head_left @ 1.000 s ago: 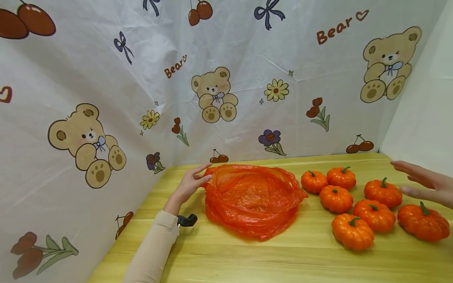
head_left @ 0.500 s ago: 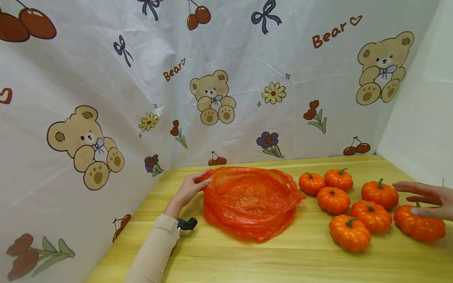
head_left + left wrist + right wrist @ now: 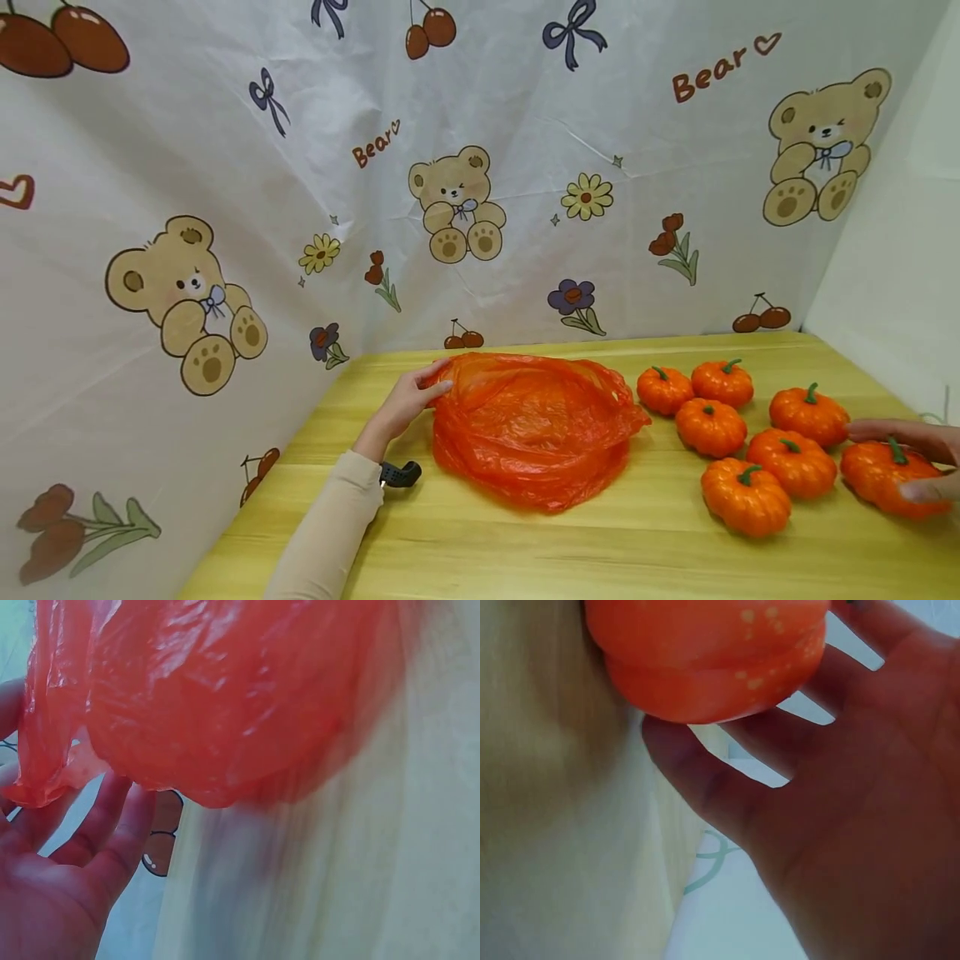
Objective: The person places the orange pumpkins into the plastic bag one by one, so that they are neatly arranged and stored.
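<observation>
In the head view an orange-red plastic bag (image 3: pixel 532 433) lies on the table with its mouth spread wide. At its left rim my left hand (image 3: pixel 405 404) pinches the plastic between thumb and fingers; the left wrist view shows the bag's edge (image 3: pixel 49 772) running between them. At the far right my right hand (image 3: pixel 930 454) reaches round an orange pumpkin (image 3: pixel 873 479) with a green stem, fingers on the far side and thumb along the front. In the right wrist view those extended, spread fingers (image 3: pixel 712 776) lie partly behind the pumpkin (image 3: pixel 712 660), which stays on the table.
Several more small pumpkins (image 3: pixel 711 427) stand together between the bag and my right hand. The yellow wooden table (image 3: pixel 525 554) meets a cloth with printed bears (image 3: pixel 457 208) at the back and left. A plain white wall (image 3: pixel 907 275) rises on the right.
My right hand has come down from above the rightmost pumpkin to around it. The left hand's fingers have drawn in on the bag's rim. The bag and pumpkins stay in place.
</observation>
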`<state>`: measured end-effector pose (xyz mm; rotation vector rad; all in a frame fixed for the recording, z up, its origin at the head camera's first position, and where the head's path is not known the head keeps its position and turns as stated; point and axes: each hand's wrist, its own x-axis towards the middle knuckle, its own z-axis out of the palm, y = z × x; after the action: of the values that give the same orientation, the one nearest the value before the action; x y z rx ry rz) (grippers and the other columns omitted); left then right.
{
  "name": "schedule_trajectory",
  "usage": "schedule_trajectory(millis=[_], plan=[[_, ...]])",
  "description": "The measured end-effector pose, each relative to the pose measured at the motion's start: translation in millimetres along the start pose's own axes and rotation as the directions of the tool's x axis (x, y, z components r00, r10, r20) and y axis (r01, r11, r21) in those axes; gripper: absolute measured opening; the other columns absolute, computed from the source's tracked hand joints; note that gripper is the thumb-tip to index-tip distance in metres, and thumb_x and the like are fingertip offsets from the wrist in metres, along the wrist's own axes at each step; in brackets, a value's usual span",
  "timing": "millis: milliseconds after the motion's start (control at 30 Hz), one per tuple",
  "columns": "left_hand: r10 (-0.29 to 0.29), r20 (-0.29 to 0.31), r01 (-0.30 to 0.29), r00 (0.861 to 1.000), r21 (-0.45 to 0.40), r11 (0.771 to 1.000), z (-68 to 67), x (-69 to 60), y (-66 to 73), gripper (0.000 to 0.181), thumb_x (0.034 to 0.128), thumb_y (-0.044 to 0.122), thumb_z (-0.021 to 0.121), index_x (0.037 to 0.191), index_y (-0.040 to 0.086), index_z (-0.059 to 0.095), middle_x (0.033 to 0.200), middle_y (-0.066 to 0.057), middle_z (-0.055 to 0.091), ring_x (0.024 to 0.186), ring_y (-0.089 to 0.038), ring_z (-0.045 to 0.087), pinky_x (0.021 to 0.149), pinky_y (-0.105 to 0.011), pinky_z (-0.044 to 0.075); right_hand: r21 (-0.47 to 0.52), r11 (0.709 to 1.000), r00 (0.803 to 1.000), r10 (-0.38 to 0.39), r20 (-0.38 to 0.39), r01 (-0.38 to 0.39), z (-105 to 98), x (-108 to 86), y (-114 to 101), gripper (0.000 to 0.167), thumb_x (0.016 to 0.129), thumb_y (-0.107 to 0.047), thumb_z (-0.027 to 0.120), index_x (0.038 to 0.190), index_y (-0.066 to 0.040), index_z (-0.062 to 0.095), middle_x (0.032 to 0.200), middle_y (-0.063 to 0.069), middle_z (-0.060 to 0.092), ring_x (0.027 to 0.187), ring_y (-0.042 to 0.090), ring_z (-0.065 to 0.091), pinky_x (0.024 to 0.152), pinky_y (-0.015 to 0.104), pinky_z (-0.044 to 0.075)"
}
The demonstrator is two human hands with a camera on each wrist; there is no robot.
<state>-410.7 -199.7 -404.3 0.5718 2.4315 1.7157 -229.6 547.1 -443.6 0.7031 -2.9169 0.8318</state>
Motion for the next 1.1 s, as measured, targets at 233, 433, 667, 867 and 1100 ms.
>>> schedule_trajectory(millis=[233, 433, 667, 867, 1100], plan=[[0.007, 0.008, -0.006, 1.000, -0.016, 1.000, 1.2, -2.3, -1.9, 0.071, 0.0971, 0.025, 0.073, 0.160, 0.019, 0.040, 0.164, -0.011, 0.040, 0.136, -0.033, 0.054, 0.099, -0.038, 0.059, 0.048, 0.997, 0.998, -0.057, -0.013, 0.057, 7, -5.7, 7, 0.094, 0.083, 0.000, 0.073, 0.152, -0.051, 0.035, 0.135, -0.038, 0.053, 0.116, -0.019, 0.052, 0.079, 0.013, 0.047], [-0.010, 0.018, 0.011, 1.000, -0.043, 0.999, 2.3, -2.5, -2.2, 0.073, 0.0968, 0.020, 0.073, 0.161, 0.019, 0.038, 0.165, -0.010, 0.038, 0.134, -0.032, 0.055, 0.098, -0.039, 0.060, 0.061, 0.996, 0.998, -0.057, -0.031, 0.059, 11, -12.3, 9, 0.093, 0.077, 0.001, 0.077, 0.151, -0.042, 0.042, 0.127, -0.027, 0.065, 0.108, -0.009, 0.060, 0.078, 0.012, 0.047], [-0.014, 0.022, 0.015, 1.000, -0.038, 0.999, 3.5, -2.4, -1.7, 0.074, 0.0968, 0.019, 0.072, 0.162, 0.020, 0.036, 0.167, -0.009, 0.034, 0.140, -0.034, 0.050, 0.100, -0.038, 0.058, 0.024, 0.998, 0.995, -0.056, -0.086, 0.059, 7, -11.3, 6, 0.095, 0.071, 0.002, 0.081, 0.149, -0.038, 0.045, 0.122, -0.027, 0.066, 0.104, -0.009, 0.061, 0.075, 0.012, 0.046], [-0.017, 0.034, 0.017, 0.999, -0.013, 1.000, 3.3, -2.4, -3.1, 0.073, 0.0990, 0.017, 0.069, 0.163, 0.020, 0.033, 0.168, -0.010, 0.032, 0.142, -0.037, 0.048, 0.104, -0.040, 0.057, 0.020, 0.998, 0.992, -0.065, -0.107, 0.067, -5, -5.7, -6, 0.096, 0.069, 0.005, 0.083, 0.147, -0.038, 0.049, 0.123, -0.036, 0.059, 0.105, -0.015, 0.055, 0.074, 0.010, 0.042], [-0.013, 0.031, 0.013, 0.999, -0.011, 1.000, 3.9, -2.7, -2.1, 0.073, 0.0991, 0.016, 0.068, 0.163, 0.020, 0.033, 0.168, -0.011, 0.032, 0.143, -0.037, 0.047, 0.104, -0.041, 0.056, 0.200, 0.974, 0.990, -0.123, 0.066, 0.107, -28, 13.0, -21, 0.098, 0.084, 0.014, 0.070, 0.146, -0.055, 0.037, 0.127, -0.038, 0.054, 0.104, -0.009, 0.059, 0.073, 0.014, 0.051]])
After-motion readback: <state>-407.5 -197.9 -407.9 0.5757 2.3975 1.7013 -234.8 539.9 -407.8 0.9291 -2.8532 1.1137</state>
